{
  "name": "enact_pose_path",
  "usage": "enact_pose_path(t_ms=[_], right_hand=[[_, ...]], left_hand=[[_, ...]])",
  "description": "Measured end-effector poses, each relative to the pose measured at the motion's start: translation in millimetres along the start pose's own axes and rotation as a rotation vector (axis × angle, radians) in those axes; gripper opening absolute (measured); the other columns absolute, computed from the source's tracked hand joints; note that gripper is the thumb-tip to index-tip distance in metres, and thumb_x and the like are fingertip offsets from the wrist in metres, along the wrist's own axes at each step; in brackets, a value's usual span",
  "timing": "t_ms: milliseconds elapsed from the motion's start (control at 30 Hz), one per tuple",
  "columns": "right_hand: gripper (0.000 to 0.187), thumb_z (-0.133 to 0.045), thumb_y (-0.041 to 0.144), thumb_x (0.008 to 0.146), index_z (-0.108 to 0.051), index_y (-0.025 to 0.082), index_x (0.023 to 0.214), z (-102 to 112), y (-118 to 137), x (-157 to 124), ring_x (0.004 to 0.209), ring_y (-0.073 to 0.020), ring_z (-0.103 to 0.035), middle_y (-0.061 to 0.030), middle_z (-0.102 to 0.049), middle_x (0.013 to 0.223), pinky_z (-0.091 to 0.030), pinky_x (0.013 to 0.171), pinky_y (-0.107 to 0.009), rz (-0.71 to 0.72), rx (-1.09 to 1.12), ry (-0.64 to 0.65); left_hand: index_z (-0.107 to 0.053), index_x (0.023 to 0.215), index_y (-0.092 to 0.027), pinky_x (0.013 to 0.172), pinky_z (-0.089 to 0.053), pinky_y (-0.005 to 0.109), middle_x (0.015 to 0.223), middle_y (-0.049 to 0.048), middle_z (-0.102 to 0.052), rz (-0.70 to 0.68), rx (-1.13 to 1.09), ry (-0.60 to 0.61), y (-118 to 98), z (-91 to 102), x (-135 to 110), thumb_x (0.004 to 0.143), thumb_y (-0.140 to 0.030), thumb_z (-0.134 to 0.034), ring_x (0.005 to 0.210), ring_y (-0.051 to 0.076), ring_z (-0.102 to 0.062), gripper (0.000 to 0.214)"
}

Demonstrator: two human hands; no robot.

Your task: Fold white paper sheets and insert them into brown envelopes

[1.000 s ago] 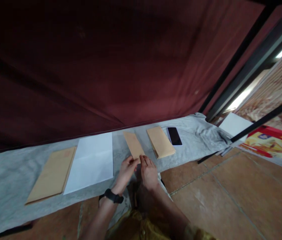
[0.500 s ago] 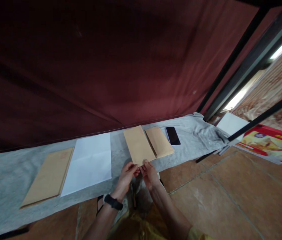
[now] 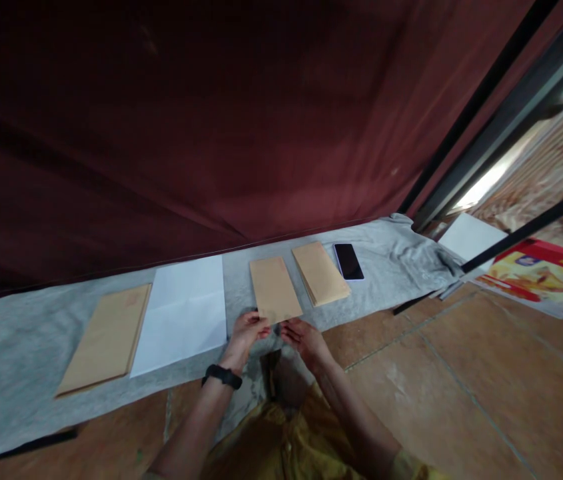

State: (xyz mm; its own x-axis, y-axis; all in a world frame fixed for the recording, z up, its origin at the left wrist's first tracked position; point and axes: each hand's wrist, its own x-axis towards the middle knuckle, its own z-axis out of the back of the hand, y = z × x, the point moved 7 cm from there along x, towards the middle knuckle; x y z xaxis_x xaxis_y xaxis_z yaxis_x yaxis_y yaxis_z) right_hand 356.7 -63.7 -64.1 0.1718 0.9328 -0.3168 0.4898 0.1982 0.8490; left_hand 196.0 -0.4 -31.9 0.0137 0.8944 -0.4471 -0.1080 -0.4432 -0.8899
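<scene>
A brown paper envelope (image 3: 275,288) lies in front of me, its near end at the front edge of the cloth-covered bench. My left hand (image 3: 247,335) pinches its near left corner, thumb on top and fingers below. By the near right corner is my right hand (image 3: 305,339), fingers loosely bent and apart, just off the paper as far as I can see. Right of this envelope rests a small stack of brown envelopes (image 3: 320,273). On the left, a large blank white sheet (image 3: 184,313) lies beside another brown envelope pile (image 3: 106,339).
A dark-screened phone (image 3: 348,261) lies right of the envelope stack. Grey cloth (image 3: 391,250) covers the narrow bench, with a dark red curtain (image 3: 261,133) behind it. At the right are black metal poles (image 3: 476,107) and a red and yellow box (image 3: 541,273) above the tiled floor.
The envelope has been lowered flat and sits farther from the stack at its right. My right hand has let go of its near edge; my left hand still holds its corner.
</scene>
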Motion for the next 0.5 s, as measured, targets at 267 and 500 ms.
enact_pose_path(t_ms=[267,500], right_hand=[[0.035,-0.045,0.027,0.096,-0.067,0.019,0.122,15,43,-28,0.117,-0.0252,-0.061,-0.0118,-0.068,0.123,-0.049,0.104,-0.047,0.573,-0.855,-0.012],[0.046,-0.045,0.021,0.1,-0.051,0.018,0.145,-10,33,-31,0.139,-0.0243,-0.045,-0.0102,-0.052,0.15,-0.036,0.118,-0.048,0.829,-1.459,0.119]], left_hand=[[-0.055,0.077,-0.018,0.047,-0.052,0.023,0.055,-0.0034,-0.065,0.025,0.021,-0.014,8,0.4,5,0.059,-0.034,-0.083,0.047,0.013,-0.064,0.037],[-0.052,0.083,-0.02,0.047,-0.047,0.022,0.056,-0.0058,-0.062,-0.012,0.129,-0.042,6,-1.9,3,0.07,-0.03,-0.074,0.045,0.013,-0.06,0.027]])
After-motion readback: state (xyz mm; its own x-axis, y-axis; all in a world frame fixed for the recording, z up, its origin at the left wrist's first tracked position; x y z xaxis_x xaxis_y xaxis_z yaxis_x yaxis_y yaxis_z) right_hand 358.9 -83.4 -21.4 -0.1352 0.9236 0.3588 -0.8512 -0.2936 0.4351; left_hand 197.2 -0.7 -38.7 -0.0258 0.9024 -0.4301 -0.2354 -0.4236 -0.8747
